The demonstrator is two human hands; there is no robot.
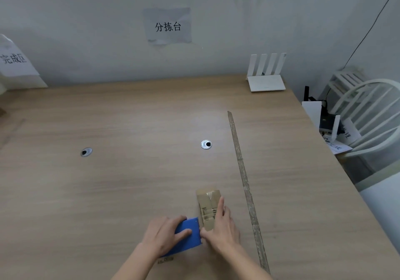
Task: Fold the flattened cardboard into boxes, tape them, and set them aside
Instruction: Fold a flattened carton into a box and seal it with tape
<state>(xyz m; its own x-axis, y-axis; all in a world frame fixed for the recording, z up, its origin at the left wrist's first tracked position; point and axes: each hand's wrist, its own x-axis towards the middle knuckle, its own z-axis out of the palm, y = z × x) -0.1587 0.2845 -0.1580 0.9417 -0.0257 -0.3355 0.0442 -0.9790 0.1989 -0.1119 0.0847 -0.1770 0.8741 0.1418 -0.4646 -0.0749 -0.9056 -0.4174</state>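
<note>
Two hands work low on the wooden surface (129,182): left hand (161,235) curls its grip round a blue tape dispenser (190,234), right hand (223,225) presses straight fingers on the small cardboard box (207,206) just beside it.

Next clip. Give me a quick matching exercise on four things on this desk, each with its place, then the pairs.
Things:
1. blue tape dispenser
2. small cardboard box
3. white router
4. long worn strip

Places:
A. far right corner of the table, against the wall
B. under the left hand, at the near edge
C. runs from mid-table towards the near edge, right of both hands
D. under the right hand, just right of the blue item

Pairs: 1-B, 2-D, 3-A, 4-C
</note>
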